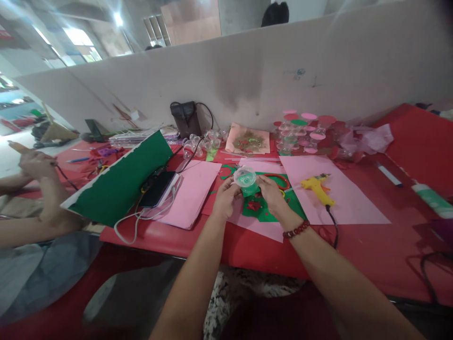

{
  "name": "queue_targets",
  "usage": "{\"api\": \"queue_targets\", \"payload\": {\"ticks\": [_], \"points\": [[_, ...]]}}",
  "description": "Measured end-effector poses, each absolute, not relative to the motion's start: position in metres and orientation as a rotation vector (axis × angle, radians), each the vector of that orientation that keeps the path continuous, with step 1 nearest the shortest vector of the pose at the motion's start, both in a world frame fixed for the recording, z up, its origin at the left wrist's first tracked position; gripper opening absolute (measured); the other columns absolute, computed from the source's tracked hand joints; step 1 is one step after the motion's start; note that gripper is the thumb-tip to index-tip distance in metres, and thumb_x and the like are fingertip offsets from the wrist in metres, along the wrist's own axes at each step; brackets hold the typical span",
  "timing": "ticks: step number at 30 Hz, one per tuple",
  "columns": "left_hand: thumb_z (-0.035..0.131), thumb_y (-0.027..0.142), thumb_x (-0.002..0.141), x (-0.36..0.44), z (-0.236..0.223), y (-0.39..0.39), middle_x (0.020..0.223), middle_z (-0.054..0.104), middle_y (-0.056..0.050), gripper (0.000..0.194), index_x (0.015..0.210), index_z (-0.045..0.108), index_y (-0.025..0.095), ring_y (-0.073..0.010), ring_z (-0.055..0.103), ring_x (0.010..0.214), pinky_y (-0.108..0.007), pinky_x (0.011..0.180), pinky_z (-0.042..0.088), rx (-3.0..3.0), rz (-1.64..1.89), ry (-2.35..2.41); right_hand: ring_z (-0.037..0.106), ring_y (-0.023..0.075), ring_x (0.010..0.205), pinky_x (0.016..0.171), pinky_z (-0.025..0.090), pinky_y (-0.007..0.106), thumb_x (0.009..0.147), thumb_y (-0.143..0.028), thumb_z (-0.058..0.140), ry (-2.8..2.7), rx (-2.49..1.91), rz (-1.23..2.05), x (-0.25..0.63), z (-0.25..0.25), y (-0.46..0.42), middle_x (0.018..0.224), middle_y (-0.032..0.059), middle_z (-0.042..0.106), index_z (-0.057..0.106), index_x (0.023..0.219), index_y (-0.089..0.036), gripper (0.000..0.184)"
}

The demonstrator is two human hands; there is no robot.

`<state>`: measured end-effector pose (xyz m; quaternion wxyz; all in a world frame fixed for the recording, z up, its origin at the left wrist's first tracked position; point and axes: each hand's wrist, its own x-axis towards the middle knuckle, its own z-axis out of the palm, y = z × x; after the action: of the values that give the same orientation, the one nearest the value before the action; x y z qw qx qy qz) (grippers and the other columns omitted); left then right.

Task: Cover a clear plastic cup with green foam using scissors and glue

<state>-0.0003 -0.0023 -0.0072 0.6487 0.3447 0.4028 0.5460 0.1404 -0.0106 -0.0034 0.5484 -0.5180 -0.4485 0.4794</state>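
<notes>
While left fingers and right fingers grasp clear cup, green shows through; contents unclear.

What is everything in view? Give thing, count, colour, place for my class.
Table: one, red, foreground
Partition: one, whitish, behind table
Paper sheets: several, pink, on table
Glue gun: one, yellow, on pink paper
Plastic cup: one, clear and green, centre
Green paper: several pieces, green, below cup
Handle loop: one, orange-red, right of cup
Board: one, green, tilted, left
Phone: one, dark, beside board
Pouch: one, dark, by partition
Plastic pieces: many, clear, near pouch
Disc-topped pieces: many, pink, red, green tops, back right
Marker: one, white and dark, right
Bottle: one, green and white, far right
Another person's hand: one, bare, far left
Bracelet: one, dark red, right wrist
Left hand: one, bare, holding cup
Right hand: one, bare, holding cup
</notes>
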Motion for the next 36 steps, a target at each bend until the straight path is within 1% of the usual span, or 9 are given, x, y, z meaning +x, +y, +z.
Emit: {"api": "queue_targets", "payload": {"ticks": [6,9,14,17,20,23,28,31,36], "points": [[0.085,0.033,0.054,0.001,0.0,-0.005,0.067,0.066,0.002,0.041,0.088,0.068,0.017,-0.0088,0.058,0.056,-0.022,0.058,0.047,0.692,1.267,0.907,0.048,0.0152,0.059,0.052,0.038,0.027,0.075,-0.059,0.059,-1.162,-1.217,1.136,0.145,-0.01,-0.005,0.069,0.0009,0.064,0.064,0.074,-0.02,0.04],[0.086,0.033,0.051,0.001,0.002,-0.007,0.073,0.069,0.0,0.043,0.086,0.069,0.016,-0.0107,0.061,0.06,-0.024,0.061,0.049,0.706,1.276,0.891,0.046,0.0156,0.056,0.051,0.037,0.028,0.077,-0.061,0.057,-1.246,-1.256,1.084,0.145,-0.011,-0.005,0.064,0.0005,0.06,0.062,0.073,-0.021,0.041],[0.086,0.026,0.048,0.002,0.002,-0.007,0.08,0.071,0.001,0.051,0.095,0.067,0.018,-0.0114,0.065,0.066,-0.025,0.067,0.052,0.711,1.342,0.901,0.048,0.0154,0.052,0.051,0.04,0.029,0.081,-0.062,0.052,-1.255,-1.272,1.036,0.142,-0.008,-0.008,0.06,-0.0015,0.054,0.054,0.071,-0.023,0.041],[0.086,0.029,0.049,0.002,0.002,-0.006,0.079,0.07,0.001,0.053,0.096,0.065,0.018,-0.0108,0.065,0.066,-0.024,0.068,0.051,0.695,1.368,0.899,0.049,0.0148,0.051,0.051,0.039,0.028,0.08,-0.057,0.052,-1.263,-1.282,1.045,0.14,-0.008,-0.008,0.059,-0.0033,0.05,0.049,0.07,-0.024,0.035],[0.086,0.034,0.049,0.001,0.003,-0.006,0.073,0.068,0.001,0.056,0.098,0.064,0.018,-0.0112,0.063,0.062,-0.024,0.063,0.049,0.673,1.327,0.891,0.046,0.0141,0.051,0.05,0.036,0.028,0.079,-0.052,0.052,-1.299,-1.303,1.022,0.142,-0.01,-0.006,0.057,-0.0036,0.049,0.048,0.067,-0.024,0.031],[0.087,0.033,0.049,0.001,0.003,-0.007,0.069,0.066,0.003,0.059,0.101,0.063,0.019,-0.0105,0.06,0.059,-0.023,0.06,0.048,0.694,1.292,0.903,0.044,0.0138,0.052,0.051,0.036,0.028,0.078,-0.05,0.053,-1.274,-1.303,1.018,0.146,-0.013,-0.003,0.058,-0.0024,0.052,0.05,0.065,-0.023,0.031],[0.084,0.026,0.054,0.002,-0.001,-0.008,0.062,0.06,0.006,0.059,0.108,0.061,0.02,-0.0101,0.058,0.058,-0.026,0.064,0.051,0.812,1.196,0.852,0.054,0.0191,0.068,0.064,0.045,0.032,0.077,-0.053,0.055,-1.126,-1.234,0.98,0.147,-0.016,0.002,0.067,0.0007,0.064,0.064,0.076,-0.021,0.033],[0.079,0.023,0.058,0.002,-0.003,-0.007,0.06,0.057,0.007,0.056,0.11,0.062,0.02,-0.0092,0.055,0.056,-0.024,0.062,0.05,0.806,1.192,0.868,0.058,0.0216,0.073,0.07,0.047,0.034,0.075,-0.055,0.058,-1.131,-1.194,1.033,0.147,-0.016,0.004,0.071,0.002,0.068,0.069,0.081,-0.02,0.037],[0.08,0.024,0.057,0.004,-0.002,-0.009,0.067,0.062,0.006,0.054,0.107,0.061,0.02,-0.0077,0.054,0.054,-0.02,0.055,0.045,0.814,1.234,0.903,0.056,0.021,0.072,0.07,0.047,0.035,0.073,-0.056,0.059,-1.143,-1.237,1.026,0.145,-0.013,0.001,0.07,0.0026,0.066,0.065,0.074,-0.02,0.036]]}}
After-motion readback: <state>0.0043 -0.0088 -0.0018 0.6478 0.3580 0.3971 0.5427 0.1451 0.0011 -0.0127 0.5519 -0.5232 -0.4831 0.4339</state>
